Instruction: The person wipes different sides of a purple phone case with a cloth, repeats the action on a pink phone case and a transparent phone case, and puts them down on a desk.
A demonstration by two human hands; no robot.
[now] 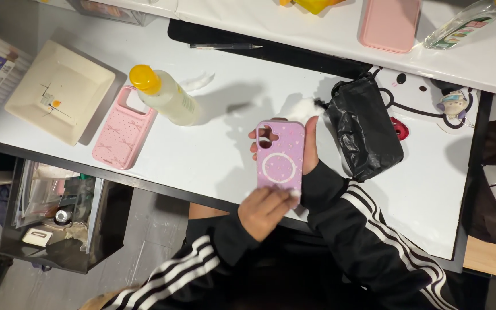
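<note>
Head view: right hand (310,150) grips glossy, speckled purple phone case (281,162).

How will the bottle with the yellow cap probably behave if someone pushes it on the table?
The bottle with the yellow cap lies on its side, so it would probably roll. It leans on the pink phone case, which may stop it that way. It looks like plastic, so probably not fragile.

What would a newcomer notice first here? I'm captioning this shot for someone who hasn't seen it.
The purple phone case at centre, held up by the right hand while the left hand presses a white wad to its lower edge. Left of it, a pink phone case lies beside a tipped yellow-capped bottle; right of it sits a black bag.
</note>
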